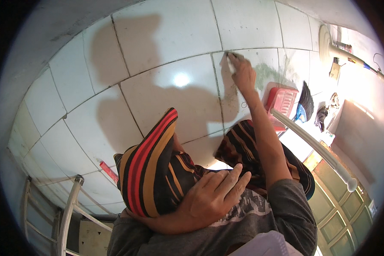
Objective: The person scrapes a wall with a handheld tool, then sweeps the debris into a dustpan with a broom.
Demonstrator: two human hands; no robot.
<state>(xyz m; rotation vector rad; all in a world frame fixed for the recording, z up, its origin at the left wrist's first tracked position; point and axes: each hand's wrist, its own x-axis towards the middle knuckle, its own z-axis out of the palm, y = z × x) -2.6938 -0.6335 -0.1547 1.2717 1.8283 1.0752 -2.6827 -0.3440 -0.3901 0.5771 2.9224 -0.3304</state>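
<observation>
My right hand [244, 76] reaches out to the white tiled surface [179, 115], its fingers bent and pressed against a grout line. Something small and dark [234, 55] shows at the fingertips, too small to make out. Greenish stains [266, 73] mark the tile beside that hand. My left hand [215, 194] lies across my lap with its fingers stretched out and holds nothing. Under its forearm is the striped black, red and tan cloth [145, 166] over my bent leg.
A red plastic basket [281, 102] sits to the right of my right forearm. Past it are a black-bristled brush [305, 102] and a long pale pole [315, 145]. A metal rack [70, 209] stands at lower left, near a red object [109, 170].
</observation>
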